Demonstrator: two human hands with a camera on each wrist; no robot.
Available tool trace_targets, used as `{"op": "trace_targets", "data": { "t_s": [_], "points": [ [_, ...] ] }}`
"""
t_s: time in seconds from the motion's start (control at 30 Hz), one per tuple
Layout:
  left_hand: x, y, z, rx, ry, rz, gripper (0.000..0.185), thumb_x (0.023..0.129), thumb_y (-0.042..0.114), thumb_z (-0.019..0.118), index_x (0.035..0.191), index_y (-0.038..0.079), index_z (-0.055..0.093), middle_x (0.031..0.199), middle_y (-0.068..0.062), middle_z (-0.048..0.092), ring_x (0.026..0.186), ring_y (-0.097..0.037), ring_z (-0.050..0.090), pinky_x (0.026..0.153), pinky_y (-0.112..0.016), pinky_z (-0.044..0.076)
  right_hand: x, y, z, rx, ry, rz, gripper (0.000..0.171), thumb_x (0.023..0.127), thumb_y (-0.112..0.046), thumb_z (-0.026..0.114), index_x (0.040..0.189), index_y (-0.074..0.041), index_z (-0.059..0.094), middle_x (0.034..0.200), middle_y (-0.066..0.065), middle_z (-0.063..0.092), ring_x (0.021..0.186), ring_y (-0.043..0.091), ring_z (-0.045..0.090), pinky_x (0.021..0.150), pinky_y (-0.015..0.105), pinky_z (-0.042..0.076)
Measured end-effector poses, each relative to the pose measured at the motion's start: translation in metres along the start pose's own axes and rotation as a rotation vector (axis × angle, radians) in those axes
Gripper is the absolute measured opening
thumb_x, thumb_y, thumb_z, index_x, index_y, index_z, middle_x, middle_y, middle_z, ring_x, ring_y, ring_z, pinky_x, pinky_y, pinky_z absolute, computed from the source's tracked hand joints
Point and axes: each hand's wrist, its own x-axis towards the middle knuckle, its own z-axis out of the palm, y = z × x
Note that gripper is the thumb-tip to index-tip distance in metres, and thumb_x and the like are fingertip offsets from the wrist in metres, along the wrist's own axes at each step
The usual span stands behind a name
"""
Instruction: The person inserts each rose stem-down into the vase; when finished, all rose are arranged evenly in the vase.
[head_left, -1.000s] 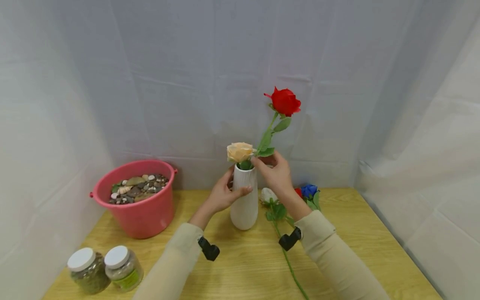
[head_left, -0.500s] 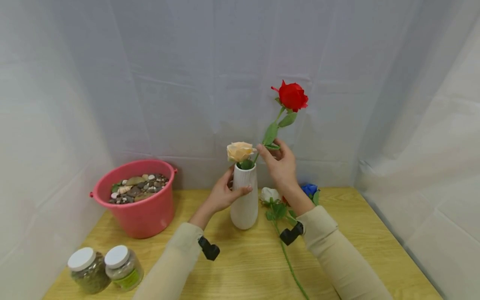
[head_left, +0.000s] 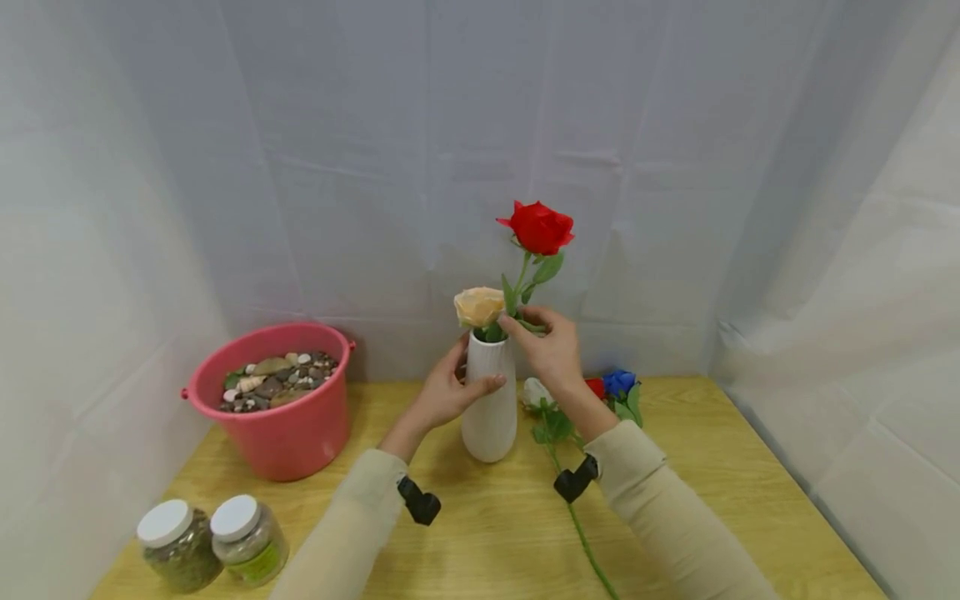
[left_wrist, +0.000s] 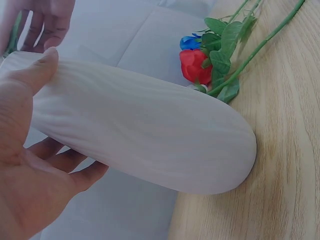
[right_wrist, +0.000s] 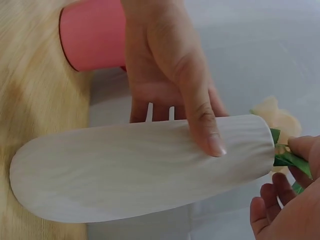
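Observation:
A white ribbed vase stands upright on the wooden table. My left hand grips it near the top, thumb across the front and fingers behind, as the left wrist view also shows. A cream rose sits in the vase mouth. Just above the rim, my right hand pinches the stem of a red rose between thumb and fingers. The red bloom rises above and to the right of the cream one. In the right wrist view green leaves show between the right fingers and the vase rim.
A white rose, another red rose and a blue rose lie right of the vase, one long stem reaching forward. On the left are a pink bucket of stones and two lidded jars.
My right hand rose slightly with the red rose, then came down and left toward the vase mouth, and the rose now stands more upright. My left hand has kept its hold.

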Motion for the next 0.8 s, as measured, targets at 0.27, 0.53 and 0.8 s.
{"op": "trace_targets", "data": {
  "t_s": [0.27,0.53,0.8],
  "points": [
    [0.001,-0.001,0.000,-0.002,0.008,0.001,0.088,0.099,0.020,0.076,0.169,0.022,0.024,0.159,-0.017,0.050,0.139,-0.040,0.056,0.108,-0.059,0.052,0.001,0.003,0.000,-0.037,-0.050,0.058,0.047,0.092,-0.036,0.082,0.125,-0.004,0.076,0.132,0.018,0.072,0.126,0.035,0.065,0.105,0.054,0.055],
    [0.001,-0.001,0.000,-0.015,0.008,0.002,0.086,0.099,0.018,0.075,0.169,0.020,0.025,0.159,-0.019,0.050,0.140,-0.042,0.055,0.109,-0.061,0.051,0.002,0.000,-0.002,-0.022,-0.069,0.099,0.057,0.092,-0.043,0.081,0.137,-0.010,0.068,0.129,0.015,0.071,0.120,0.032,0.065,0.103,0.051,0.055],
    [0.002,0.000,0.000,-0.016,0.019,-0.011,0.088,0.098,0.019,0.076,0.169,0.019,0.025,0.161,-0.019,0.049,0.142,-0.041,0.054,0.111,-0.060,0.050,0.009,-0.010,-0.003,0.062,0.009,0.070,0.051,0.094,-0.044,0.079,0.134,-0.014,0.069,0.126,0.013,0.073,0.117,0.029,0.068,0.101,0.048,0.056]
  ]
}}
